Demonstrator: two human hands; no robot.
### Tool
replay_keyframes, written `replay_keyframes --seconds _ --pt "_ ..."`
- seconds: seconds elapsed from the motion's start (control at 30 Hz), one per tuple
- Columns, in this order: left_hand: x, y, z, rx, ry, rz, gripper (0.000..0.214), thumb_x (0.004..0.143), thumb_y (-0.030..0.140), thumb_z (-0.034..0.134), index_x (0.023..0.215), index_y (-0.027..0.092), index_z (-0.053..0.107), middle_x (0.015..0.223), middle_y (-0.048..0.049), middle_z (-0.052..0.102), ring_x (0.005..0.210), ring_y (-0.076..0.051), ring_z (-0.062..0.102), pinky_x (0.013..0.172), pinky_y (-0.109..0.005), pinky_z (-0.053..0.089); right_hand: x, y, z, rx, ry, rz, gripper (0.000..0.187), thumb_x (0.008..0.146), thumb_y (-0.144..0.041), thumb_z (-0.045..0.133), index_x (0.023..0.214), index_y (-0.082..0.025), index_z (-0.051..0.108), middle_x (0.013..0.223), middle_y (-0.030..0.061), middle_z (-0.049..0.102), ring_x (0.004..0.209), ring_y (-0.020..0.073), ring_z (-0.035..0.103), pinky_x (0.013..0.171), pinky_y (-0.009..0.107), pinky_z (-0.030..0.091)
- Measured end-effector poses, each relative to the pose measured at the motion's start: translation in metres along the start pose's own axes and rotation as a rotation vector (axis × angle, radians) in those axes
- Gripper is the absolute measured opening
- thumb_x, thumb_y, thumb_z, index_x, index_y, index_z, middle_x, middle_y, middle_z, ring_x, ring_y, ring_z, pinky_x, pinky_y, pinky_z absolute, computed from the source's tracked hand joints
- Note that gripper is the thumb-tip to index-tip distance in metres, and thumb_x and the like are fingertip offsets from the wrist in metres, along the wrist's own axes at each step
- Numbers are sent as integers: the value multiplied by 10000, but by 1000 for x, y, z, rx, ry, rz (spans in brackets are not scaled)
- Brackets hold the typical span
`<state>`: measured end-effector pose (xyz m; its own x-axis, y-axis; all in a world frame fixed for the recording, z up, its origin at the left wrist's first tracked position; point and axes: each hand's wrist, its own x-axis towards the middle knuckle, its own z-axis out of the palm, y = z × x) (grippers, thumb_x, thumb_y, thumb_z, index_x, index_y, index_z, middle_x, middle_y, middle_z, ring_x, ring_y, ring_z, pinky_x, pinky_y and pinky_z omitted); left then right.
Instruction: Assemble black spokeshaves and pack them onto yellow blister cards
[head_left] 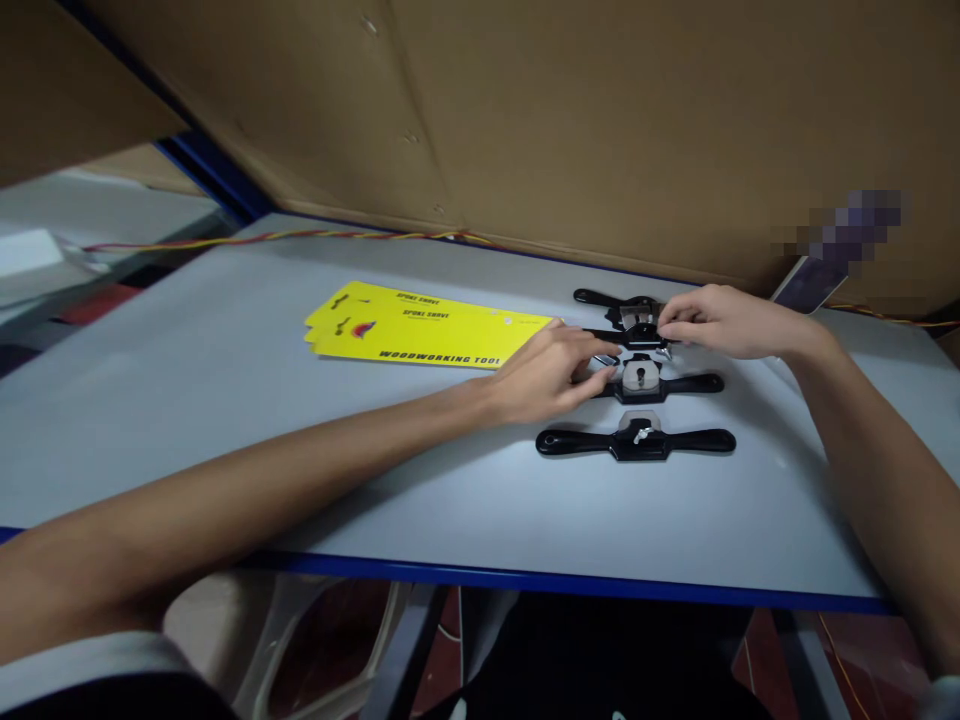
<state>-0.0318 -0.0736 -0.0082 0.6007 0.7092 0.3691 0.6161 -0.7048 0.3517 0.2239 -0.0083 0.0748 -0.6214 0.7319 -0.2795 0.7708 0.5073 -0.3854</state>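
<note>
Metal at the right hand: the right hand is held right of the yellow cards, its fingers drawn narrow against the second spokeshave, counted from the desk's far side; whether a small part is pinched there cannot be told.
Left hand: the left hand is laid over the right end of the yellow cards; thumb and forefinger are parted, and a small metal piece is seen between their tips, though whether it is gripped cannot be told.
Black tools: a column is formed right of the yellow cards. The first spokeshave is partly overlapped by the second; the third spokeshave and the fourth spokeshave are set successively nearer the wearer.
Stage: work is judged to be under way at the second spokeshave. On the fourth, a pale blade plate and a bright screw are seen in place; on the third, a plate is fitted, but no bright screw is made out. What is left on the far two cannot be judged, being covered.
Desk: its grey desk top is spread beneath the yellow cards.
Cable: a twisted cable is run behind the yellow cards.
Cardboard: a brown panel is stood beyond them.
</note>
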Motion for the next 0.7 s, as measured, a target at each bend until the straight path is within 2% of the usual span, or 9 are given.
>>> replay_keyframes --seconds 0.07,0.13,0.2,0.27,0.43,0.57,0.63,0.7 --pt "-2 1 1 -33 16 -14 433 1036 384 482 1289 131 725 726 -15 636 723 -191 616 801 -361 491 0 6 -2 -96 41 62 281 939 -408 576 1027 -203 746 834 49 721 773 205 600 709 332 404" --pt "-3 0 3 -50 28 -20 468 1031 403 512 1387 140 664 892 -51 682 790 -195 650 789 -344 518 0 10 -1 -163 38 91 246 911 -379 617 1029 -208 750 813 42 720 763 205 604 700 327 402" --pt "-4 -2 4 -41 -3 -8 482 1034 433 531 1417 162 642 1104 -100 687 901 -215 680 814 -349 546 1 9 3 -164 31 82 222 894 -361 635 1017 -211 744 816 34 719 753 197 602 696 319 401" --pt "-4 -4 6 -25 -65 20 475 1042 446 541 1411 167 649 1192 -124 673 984 -241 681 858 -371 557 2 5 8 -142 33 56 205 885 -353 641 1001 -214 736 822 27 713 738 188 595 691 312 394" --pt "-3 -10 7 -46 -141 54 431 1053 410 559 1394 169 662 1028 -93 695 977 -250 656 872 -377 526 7 -7 19 -147 -36 12 219 827 -330 686 1008 -210 717 856 20 687 723 175 568 680 304 376" --pt "-6 -10 5 -79 -91 46 404 1055 400 533 1357 161 655 947 -67 689 927 -235 627 856 -379 482 7 -10 20 -118 -112 22 83 816 -269 659 877 -213 664 743 -4 624 685 166 529 670 309 358" --pt "-8 -8 4 -41 -26 43 352 1058 406 506 1221 163 701 921 -68 685 890 -232 598 857 -404 448 5 -9 16 -101 -97 37 67 816 -278 665 831 -219 637 701 -11 593 675 167 510 660 315 343" --pt "-9 -7 2 21 49 71 346 1061 401 474 971 180 725 869 -70 675 857 -230 568 832 -416 408 0 -9 10 -76 -59 50 107 833 -314 667 799 -222 622 679 -13 573 666 166 486 653 322 329"
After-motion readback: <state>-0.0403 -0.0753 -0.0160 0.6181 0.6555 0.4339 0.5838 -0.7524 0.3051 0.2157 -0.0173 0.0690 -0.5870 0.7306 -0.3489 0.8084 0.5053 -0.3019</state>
